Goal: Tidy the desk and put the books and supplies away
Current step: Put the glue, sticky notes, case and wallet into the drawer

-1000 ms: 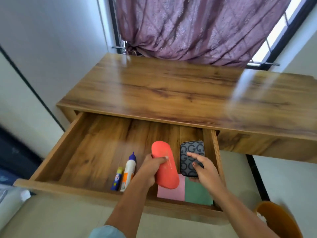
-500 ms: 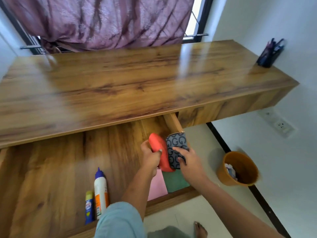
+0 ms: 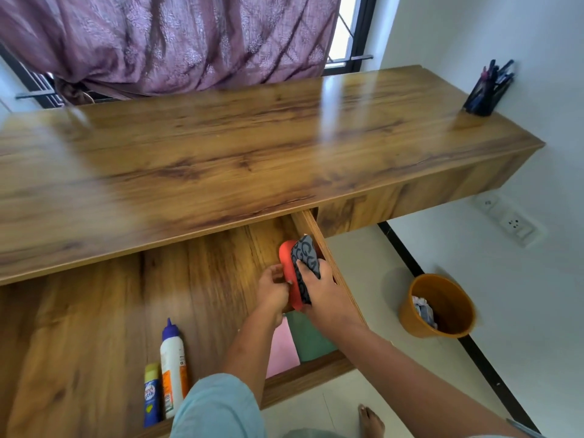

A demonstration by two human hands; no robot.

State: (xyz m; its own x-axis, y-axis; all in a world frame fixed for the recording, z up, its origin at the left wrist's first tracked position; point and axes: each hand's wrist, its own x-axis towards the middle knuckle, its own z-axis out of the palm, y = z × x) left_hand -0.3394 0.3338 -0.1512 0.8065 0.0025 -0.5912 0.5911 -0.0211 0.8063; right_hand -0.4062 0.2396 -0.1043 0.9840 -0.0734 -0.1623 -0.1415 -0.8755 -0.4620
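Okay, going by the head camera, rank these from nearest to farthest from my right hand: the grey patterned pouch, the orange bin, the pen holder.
1. Grey patterned pouch: gripped in the right hand, by the right wall of the drawer.
2. Orange bin: on the floor, off to the right.
3. Pen holder: far right end of the desk.
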